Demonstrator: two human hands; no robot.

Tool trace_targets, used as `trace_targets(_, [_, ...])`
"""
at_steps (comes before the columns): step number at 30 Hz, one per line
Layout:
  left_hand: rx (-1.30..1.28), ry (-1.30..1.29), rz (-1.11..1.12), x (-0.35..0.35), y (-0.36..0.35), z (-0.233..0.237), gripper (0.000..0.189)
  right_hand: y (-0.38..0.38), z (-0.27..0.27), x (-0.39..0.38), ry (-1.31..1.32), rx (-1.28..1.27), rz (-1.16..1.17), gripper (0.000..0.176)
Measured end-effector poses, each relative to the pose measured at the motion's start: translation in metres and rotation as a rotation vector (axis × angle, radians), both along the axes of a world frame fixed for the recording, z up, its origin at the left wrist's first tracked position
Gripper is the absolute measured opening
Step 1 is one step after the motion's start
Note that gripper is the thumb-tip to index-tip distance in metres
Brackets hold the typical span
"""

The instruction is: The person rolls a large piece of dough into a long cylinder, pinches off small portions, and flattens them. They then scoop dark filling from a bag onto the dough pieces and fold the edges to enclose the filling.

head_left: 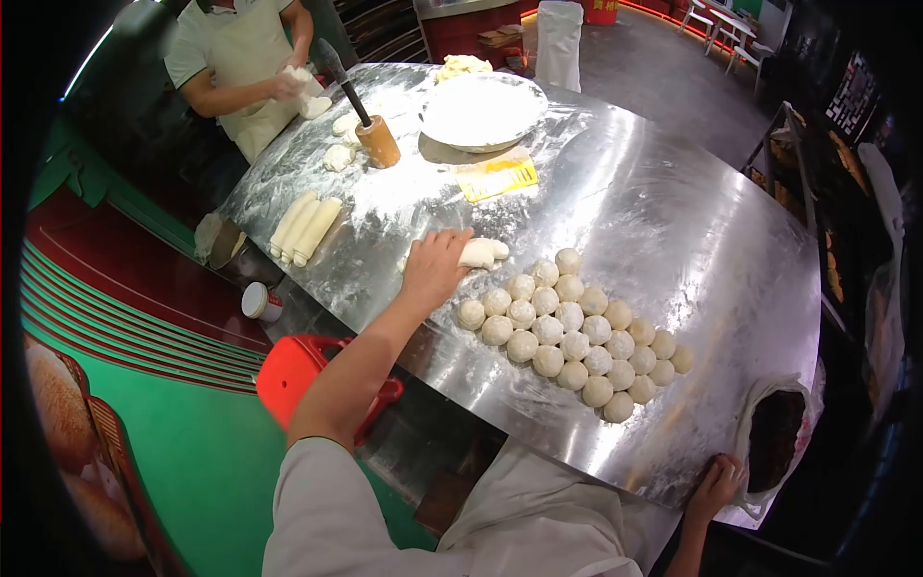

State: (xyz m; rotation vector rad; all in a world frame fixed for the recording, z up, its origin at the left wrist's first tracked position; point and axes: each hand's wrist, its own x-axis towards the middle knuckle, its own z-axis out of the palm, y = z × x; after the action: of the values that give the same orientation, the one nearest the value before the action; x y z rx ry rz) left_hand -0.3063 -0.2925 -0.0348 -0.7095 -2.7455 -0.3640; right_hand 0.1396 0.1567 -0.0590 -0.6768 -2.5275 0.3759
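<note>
My left hand (pixel 435 264) reaches across the floured steel table (pixel 673 221) and lies palm down on a stubby piece of dough (pixel 484 253), fingers curled over its near end. Just right of that hand, several round dough balls (pixel 572 332) sit in tight rows running toward the table's front edge. My right hand (pixel 716 486) is low at the near right, fingers hooked over the table's rim beside a white bag (pixel 777 438) with a dark filling.
A co-worker (pixel 245 58) at the far left end holds dough. Three dough logs (pixel 304 229), small dough lumps (pixel 338 154), a wooden pin with a dark handle (pixel 375 135), a big white flour bowl (pixel 481 111) and a yellow scraper (pixel 496 178) lie beyond. A red stool (pixel 298 370) stands below.
</note>
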Motion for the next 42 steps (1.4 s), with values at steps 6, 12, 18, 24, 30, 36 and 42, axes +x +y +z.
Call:
trace_targets(6, [-0.057,-0.18,0.608,-0.102,-0.057,0.01,0.066,-0.003,0.004,-0.002,0.003,0.0,-0.024,0.009])
trace_targets(12, [-0.167,-0.031,0.559,-0.115,-0.073,-0.021,0.053,-0.01,0.009,-0.009,0.061,0.021,-0.04,0.018])
trace_targets(18, [1.236,-0.801,0.431,-0.109,-0.035,0.005,0.034,-0.008,0.014,-0.008,0.049,0.026,-0.021,0.022])
trace_targets(24, [0.815,-0.541,-0.179,-0.02,0.129,0.085,0.041,-0.006,0.015,-0.006,0.064,-0.028,-0.005,0.019])
trace_targets(30, [0.082,-0.477,-0.506,0.016,0.263,0.085,0.072,-0.004,0.014,-0.005,0.104,-0.067,-0.021,0.016])
trace_targets(36, [-0.183,-0.085,-0.806,0.053,0.342,0.013,0.068,-0.003,0.018,-0.006,0.127,-0.102,-0.048,0.015])
trace_targets(42, [-0.149,-0.316,-0.292,-0.032,0.374,0.007,0.072,-0.001,0.015,-0.004,0.17,-0.102,-0.044,0.016])
